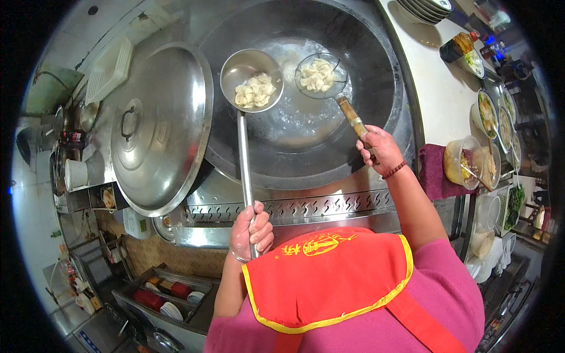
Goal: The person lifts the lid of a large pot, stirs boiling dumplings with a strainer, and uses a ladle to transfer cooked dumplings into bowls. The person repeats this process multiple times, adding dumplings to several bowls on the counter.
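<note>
My left hand (252, 230) grips the long metal handle of a deep steel ladle (229, 79). Wontons (255, 91) lie in the ladle's bowl, which is over the left part of a large dark wok (282, 170). With my right hand (380, 149) I hold the wooden handle of a wire skimmer (327, 93). More wontons (317, 76) sit in its basket, to the right of the ladle and apart from it. Steaming water (304, 117) fills the bottom of the wok below both tools.
A big domed metal lid (163, 132) leans at the wok's left. On the right counter (435, 88) stand stacked bowls (426, 11), an oil bottle (457, 47), filled bowls (486, 115) and a plastic tub (454, 161) beside a maroon cloth (430, 165). A slotted steel edge (300, 211) runs in front.
</note>
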Action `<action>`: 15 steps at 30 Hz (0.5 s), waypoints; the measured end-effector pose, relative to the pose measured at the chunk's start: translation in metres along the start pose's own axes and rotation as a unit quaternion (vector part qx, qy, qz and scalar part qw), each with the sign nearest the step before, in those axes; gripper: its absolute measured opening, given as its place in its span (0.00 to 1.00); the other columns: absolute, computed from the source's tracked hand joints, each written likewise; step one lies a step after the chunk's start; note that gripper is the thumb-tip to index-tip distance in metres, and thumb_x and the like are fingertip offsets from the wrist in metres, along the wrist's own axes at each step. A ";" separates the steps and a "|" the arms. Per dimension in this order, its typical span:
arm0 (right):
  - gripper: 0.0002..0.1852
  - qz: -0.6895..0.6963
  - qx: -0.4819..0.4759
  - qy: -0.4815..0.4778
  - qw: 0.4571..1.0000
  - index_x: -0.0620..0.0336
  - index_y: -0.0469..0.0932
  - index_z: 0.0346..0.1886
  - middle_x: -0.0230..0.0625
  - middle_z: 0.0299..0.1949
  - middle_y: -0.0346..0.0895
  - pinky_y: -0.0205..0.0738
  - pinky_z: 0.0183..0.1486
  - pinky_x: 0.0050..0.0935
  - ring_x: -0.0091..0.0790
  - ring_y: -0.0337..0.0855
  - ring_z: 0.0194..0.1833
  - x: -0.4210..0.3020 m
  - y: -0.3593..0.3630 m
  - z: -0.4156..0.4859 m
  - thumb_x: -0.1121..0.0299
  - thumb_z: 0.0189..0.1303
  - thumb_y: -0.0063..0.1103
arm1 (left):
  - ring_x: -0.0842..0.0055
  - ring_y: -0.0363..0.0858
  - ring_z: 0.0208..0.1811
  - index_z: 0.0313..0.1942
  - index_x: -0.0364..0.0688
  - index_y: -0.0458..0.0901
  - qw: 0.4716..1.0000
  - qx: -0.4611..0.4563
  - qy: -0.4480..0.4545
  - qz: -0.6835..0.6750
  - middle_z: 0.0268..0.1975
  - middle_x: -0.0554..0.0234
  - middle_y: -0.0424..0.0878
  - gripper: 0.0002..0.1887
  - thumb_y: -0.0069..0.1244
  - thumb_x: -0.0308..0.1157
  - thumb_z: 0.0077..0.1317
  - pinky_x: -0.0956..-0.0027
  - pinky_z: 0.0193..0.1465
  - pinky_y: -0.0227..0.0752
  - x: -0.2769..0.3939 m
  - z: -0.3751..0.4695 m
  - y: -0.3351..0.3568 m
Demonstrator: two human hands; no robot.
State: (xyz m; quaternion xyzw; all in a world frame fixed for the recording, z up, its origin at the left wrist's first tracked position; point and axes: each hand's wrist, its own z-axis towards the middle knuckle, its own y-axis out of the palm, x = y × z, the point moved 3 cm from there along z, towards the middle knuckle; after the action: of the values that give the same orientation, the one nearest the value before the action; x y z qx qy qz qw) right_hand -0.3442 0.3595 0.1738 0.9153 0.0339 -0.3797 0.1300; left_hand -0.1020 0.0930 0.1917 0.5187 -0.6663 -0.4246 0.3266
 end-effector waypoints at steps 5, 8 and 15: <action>0.14 -0.091 -0.005 -0.072 0.993 0.60 0.75 0.52 0.29 0.25 0.75 0.60 0.14 0.21 0.20 0.70 0.18 -0.018 0.032 -0.015 0.71 0.65 0.49 | 0.83 0.61 0.14 0.43 0.46 0.70 0.999 0.020 -0.030 -0.001 0.19 0.75 0.61 0.11 0.37 0.43 0.77 0.74 0.14 0.63 0.008 0.011 0.005; 0.14 -0.159 0.021 -0.112 0.981 0.61 0.77 0.51 0.29 0.24 0.75 0.63 0.17 0.23 0.21 0.72 0.19 -0.012 0.054 -0.012 0.70 0.65 0.50 | 0.80 0.62 0.13 0.43 0.49 0.70 0.998 0.016 -0.051 -0.015 0.19 0.76 0.61 0.13 0.36 0.47 0.77 0.71 0.14 0.65 0.005 0.017 0.006; 0.15 -0.474 0.134 -0.356 0.794 0.63 0.77 0.51 0.57 0.36 0.80 0.76 0.43 0.50 0.60 0.81 0.39 0.018 0.084 0.008 0.71 0.62 0.54 | 0.83 0.63 0.13 0.45 0.48 0.71 0.998 0.009 -0.045 -0.051 0.19 0.77 0.60 0.15 0.34 0.48 0.78 0.66 0.14 0.70 0.002 0.029 0.002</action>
State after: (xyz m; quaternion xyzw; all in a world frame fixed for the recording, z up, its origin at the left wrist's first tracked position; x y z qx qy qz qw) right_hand -0.3233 0.2759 0.1732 0.5935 0.3635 -0.6932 -0.1874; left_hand -0.1286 0.0974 0.1813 0.5353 -0.6571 -0.4574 0.2691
